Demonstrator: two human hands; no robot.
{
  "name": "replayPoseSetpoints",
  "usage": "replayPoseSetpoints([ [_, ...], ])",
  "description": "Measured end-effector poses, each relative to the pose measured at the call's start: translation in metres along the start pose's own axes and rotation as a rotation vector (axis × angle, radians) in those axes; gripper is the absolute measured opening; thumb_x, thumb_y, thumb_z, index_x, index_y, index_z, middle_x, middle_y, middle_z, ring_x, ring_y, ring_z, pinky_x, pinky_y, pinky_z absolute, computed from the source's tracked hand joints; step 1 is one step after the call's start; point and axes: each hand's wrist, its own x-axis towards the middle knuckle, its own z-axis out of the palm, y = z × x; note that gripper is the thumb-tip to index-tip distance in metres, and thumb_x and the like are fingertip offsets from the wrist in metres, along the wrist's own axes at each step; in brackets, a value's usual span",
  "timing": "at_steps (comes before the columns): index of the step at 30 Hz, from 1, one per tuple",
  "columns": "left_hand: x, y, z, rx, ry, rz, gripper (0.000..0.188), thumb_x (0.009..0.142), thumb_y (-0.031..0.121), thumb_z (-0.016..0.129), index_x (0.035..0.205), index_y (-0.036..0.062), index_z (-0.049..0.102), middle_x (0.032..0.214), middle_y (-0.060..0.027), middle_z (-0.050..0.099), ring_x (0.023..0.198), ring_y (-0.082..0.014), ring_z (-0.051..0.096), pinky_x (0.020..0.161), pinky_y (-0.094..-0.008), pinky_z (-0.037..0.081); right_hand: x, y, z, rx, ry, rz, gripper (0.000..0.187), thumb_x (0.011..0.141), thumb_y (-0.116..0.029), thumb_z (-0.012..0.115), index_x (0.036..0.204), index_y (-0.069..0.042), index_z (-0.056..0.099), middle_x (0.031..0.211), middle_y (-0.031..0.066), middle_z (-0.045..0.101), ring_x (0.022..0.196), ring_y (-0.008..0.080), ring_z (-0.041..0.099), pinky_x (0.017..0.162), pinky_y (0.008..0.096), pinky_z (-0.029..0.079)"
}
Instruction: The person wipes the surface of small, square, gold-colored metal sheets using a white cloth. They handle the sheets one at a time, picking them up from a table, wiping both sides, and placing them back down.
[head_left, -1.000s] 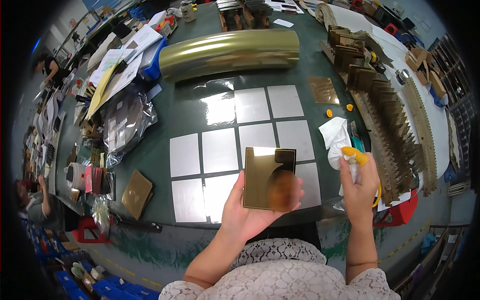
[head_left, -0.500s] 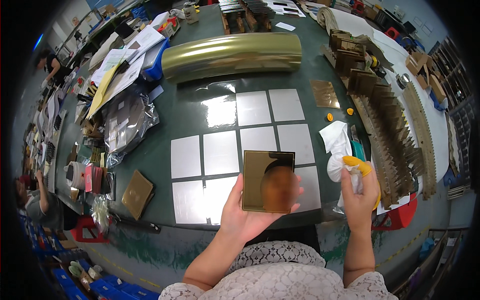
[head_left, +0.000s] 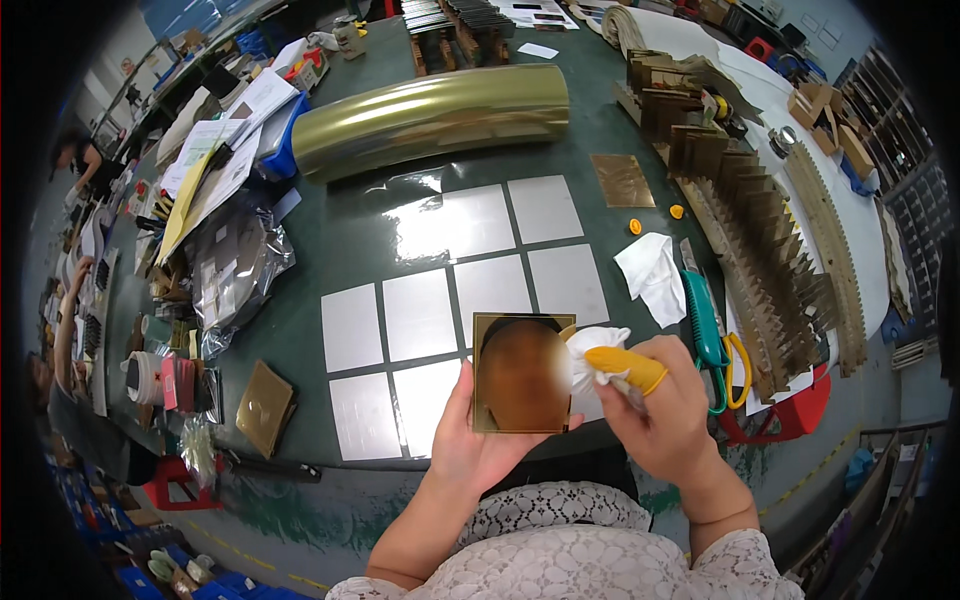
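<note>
My left hand [head_left: 470, 440] holds a square, amber-tinted mirror plate [head_left: 515, 385] from below and along its left edge, tilted up toward me. In my right hand [head_left: 665, 410] a bunched white cloth [head_left: 598, 350] is pinched, and it meets the plate's upper right edge. A yellow finger cot [head_left: 628, 368] covers one finger of that hand. Beneath and beyond the plate, several pale grey square sheets [head_left: 418, 316] lie in rows on the dark green table [head_left: 330, 225]. Part of the nearest row is hidden by my hands and the plate.
A shiny gold roll [head_left: 435, 118] lies across the far side. At the right are a white cloth [head_left: 650, 278], green-and-yellow-handled scissors [head_left: 708, 320], two orange finger cots [head_left: 636, 227] and slotted racks [head_left: 750, 250]. A brown plate stack [head_left: 265, 408] lies left. People work at far left.
My right hand has moved left with the bunched white cloth, from above the scissors to the plate's edge. My left hand still holds the mirror plate. The whole view has shifted slightly.
</note>
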Motion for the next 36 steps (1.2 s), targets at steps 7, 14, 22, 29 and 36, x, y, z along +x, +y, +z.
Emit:
replayPoseSetpoints([
  [7,-0.002,-0.001,0.011,0.182,0.037,-0.044,0.070,0.102,0.059,0.026,0.151,0.0090,0.027,0.148,-0.0177,0.039,0.136,-0.0384,0.041,0.107,-0.0628,0.038,0.011,0.008,0.007,-0.096,0.025,-0.062,0.022,0.077,0.003,0.074,0.092,0.002,0.059,0.091,0.0136,0.057,0.071,0.0290,0.053,0.062,0.0378,0.042],
  [14,-0.003,-0.001,0.011,0.268,0.070,-0.029,0.068,0.103,0.058,0.026,0.151,0.0090,0.027,0.148,-0.0189,0.040,0.137,-0.0369,0.041,0.106,-0.0611,0.040,0.014,0.007,0.009,-0.172,-0.055,-0.045,0.020,0.076,0.002,0.074,0.088,0.002,0.057,0.085,0.0135,0.054,0.069,0.0292,0.052,0.062,0.0380,0.042],
  [22,0.000,0.002,0.009,0.262,0.072,-0.020,0.069,0.103,0.059,0.026,0.150,0.0087,0.028,0.147,-0.0178,0.042,0.134,-0.0354,0.045,0.103,-0.0585,0.044,0.005,0.006,-0.001,-0.239,-0.113,-0.018,0.018,0.076,0.002,0.072,0.084,0.002,0.056,0.085,0.0136,0.054,0.069,0.0292,0.051,0.064,0.0381,0.042],
  [29,0.003,0.009,0.003,0.179,0.002,-0.008,0.070,0.102,0.059,0.025,0.150,0.0079,0.030,0.149,-0.0181,0.039,0.135,-0.0398,0.043,0.101,-0.0597,0.044,-0.003,0.010,-0.007,-0.227,-0.094,0.049,0.018,0.076,0.003,0.071,0.089,0.004,0.059,0.084,0.0138,0.053,0.069,0.0307,0.051,0.063,0.0396,0.042],
  [36,0.003,0.009,-0.002,0.040,-0.078,-0.022,0.070,0.103,0.058,0.021,0.152,0.0090,0.028,0.150,-0.0192,0.037,0.133,-0.0416,0.043,0.100,-0.0594,0.044,-0.007,0.008,-0.015,-0.219,-0.055,0.087,0.018,0.076,0.003,0.072,0.090,0.004,0.060,0.083,0.0139,0.053,0.069,0.0314,0.050,0.061,0.0395,0.041],
])
